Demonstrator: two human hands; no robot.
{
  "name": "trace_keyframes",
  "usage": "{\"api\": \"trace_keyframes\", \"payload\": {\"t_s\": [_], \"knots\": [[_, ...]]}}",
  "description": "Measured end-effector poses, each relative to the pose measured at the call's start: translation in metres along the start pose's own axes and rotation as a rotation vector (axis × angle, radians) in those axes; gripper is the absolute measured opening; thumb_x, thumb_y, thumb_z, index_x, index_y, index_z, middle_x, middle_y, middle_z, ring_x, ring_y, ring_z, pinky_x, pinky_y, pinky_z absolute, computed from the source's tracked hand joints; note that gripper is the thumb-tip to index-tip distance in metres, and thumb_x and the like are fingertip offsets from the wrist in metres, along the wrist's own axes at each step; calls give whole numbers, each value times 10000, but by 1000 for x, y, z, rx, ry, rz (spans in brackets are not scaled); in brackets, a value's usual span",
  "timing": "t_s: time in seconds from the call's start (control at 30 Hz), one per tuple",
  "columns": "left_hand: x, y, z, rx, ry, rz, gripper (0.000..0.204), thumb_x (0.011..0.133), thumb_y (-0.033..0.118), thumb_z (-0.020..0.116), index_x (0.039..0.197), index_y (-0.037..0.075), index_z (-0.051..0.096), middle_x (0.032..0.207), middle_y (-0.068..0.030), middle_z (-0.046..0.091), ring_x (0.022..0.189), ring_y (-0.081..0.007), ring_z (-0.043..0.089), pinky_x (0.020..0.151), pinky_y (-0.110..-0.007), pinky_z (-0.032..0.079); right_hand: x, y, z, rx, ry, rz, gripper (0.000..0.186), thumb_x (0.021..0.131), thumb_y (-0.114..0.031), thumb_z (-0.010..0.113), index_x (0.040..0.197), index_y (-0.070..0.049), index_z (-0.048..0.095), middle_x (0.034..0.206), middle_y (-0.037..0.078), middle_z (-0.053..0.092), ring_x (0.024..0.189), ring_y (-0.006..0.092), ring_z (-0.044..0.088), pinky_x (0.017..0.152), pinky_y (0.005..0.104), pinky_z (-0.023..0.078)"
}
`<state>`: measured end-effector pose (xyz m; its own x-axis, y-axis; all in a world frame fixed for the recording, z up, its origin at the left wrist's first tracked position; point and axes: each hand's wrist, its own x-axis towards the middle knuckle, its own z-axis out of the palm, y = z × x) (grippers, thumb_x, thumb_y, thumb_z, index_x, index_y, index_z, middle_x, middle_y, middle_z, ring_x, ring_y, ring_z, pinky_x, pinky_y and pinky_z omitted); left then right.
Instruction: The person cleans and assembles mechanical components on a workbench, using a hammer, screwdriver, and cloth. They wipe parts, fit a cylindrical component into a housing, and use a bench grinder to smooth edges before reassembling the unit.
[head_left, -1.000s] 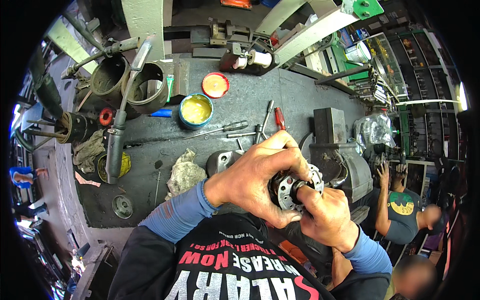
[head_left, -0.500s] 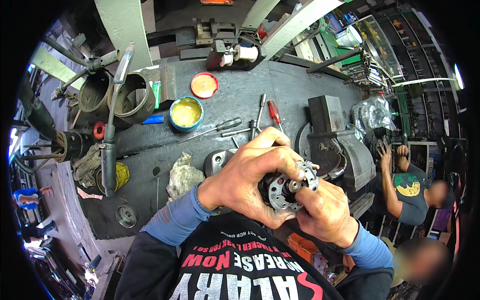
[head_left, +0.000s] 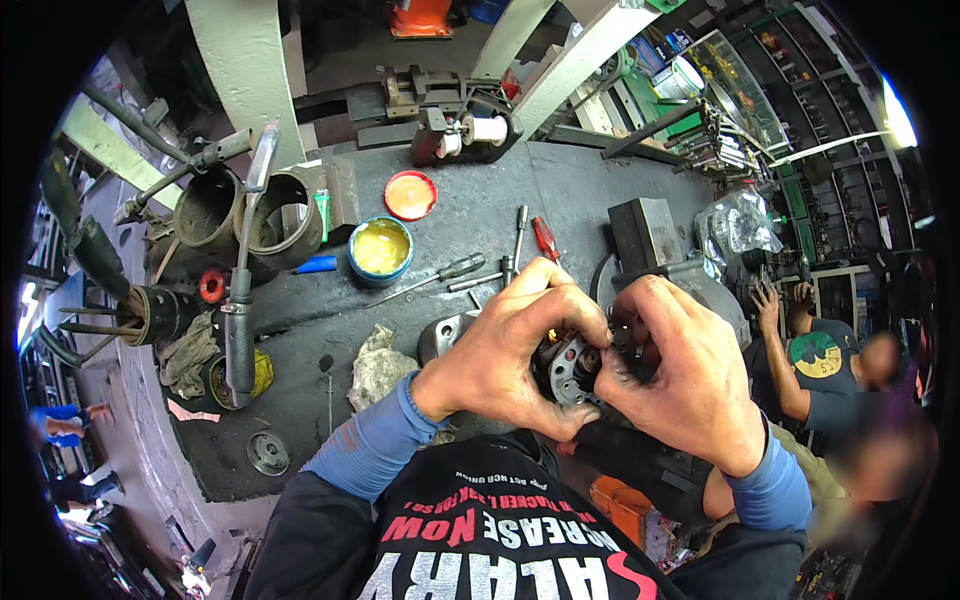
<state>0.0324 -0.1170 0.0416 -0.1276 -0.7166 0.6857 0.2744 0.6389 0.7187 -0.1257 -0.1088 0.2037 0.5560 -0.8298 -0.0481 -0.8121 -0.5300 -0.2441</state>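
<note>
Both my hands are raised in front of my chest, over the near edge of the workbench. My left hand (head_left: 510, 345) is wrapped round the left side of a round metal motor part (head_left: 568, 375), its thumb below and its fingers above. This part has a grey end face with several holes and a dark centre, largely covered by my fingers. At its right side my right hand (head_left: 690, 375) is closed, thumb and curled fingers pressed against it. Whether those fingers pinch a smaller piece is hidden. Just left of my left hand, a grey metal casting (head_left: 442, 335) lies on the bench.
On the bench (head_left: 300, 370) are a rag (head_left: 382, 368), a grease tub (head_left: 380, 250), its red lid (head_left: 411, 195), screwdrivers (head_left: 544, 238) and a socket wrench (head_left: 522, 225). A vise (head_left: 645, 235) stands right. Metal cylinders (head_left: 280, 225) stand left. A co-worker (head_left: 825, 360) is at far right.
My right hand has shifted up along the part's right side, its fingers now curled higher. More of the part's face is covered. The whole view has shifted slightly.
</note>
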Motion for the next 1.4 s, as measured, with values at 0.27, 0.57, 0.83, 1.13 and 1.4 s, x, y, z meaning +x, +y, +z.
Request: {"api": "trace_keyframes", "payload": {"t_s": [0.27,0.57,0.83,1.13,1.4], "knots": [[0,1,-1,2,-2,-42,605,522,262,923,1062,143,677,1030,-20,671,978,-283,558,886,-408,500,8,-3,3,-63,23,-111,265,746,-116,760,944,-64,593,830,136,585,761,370,643,655,464,530],[3,-1,-4,10,-11,-54,610,550,302,921,1081,171,650,930,0,670,907,-273,502,859,-404,444,10,-2,6,-74,45,-90,247,717,-96,768,880,-77,584,797,108,549,716,338,613,635,444,516],[4,-2,-5,23,-20,-21,597,559,308,913,1066,169,630,936,4,698,822,-262,513,864,-397,402,12,-3,6,-64,41,-71,258,705,-94,775,882,-81,588,798,104,549,716,336,611,635,438,513],[6,1,-6,31,-58,-22,613,578,317,908,1094,163,615,960,-1,707,853,-249,601,889,-388,386,11,-2,-5,18,-34,-23,249,743,-75,755,940,-36,608,846,147,601,754,372,643,661,449,524],[6,1,-7,73,-45,-24,615,579,323,910,1102,168,625,957,11,705,836,-232,596,880,-383,385,11,-1,-2,3,13,-50,242,744,-61,745,942,-32,610,844,150,603,765,380,645,667,450,529]]}}
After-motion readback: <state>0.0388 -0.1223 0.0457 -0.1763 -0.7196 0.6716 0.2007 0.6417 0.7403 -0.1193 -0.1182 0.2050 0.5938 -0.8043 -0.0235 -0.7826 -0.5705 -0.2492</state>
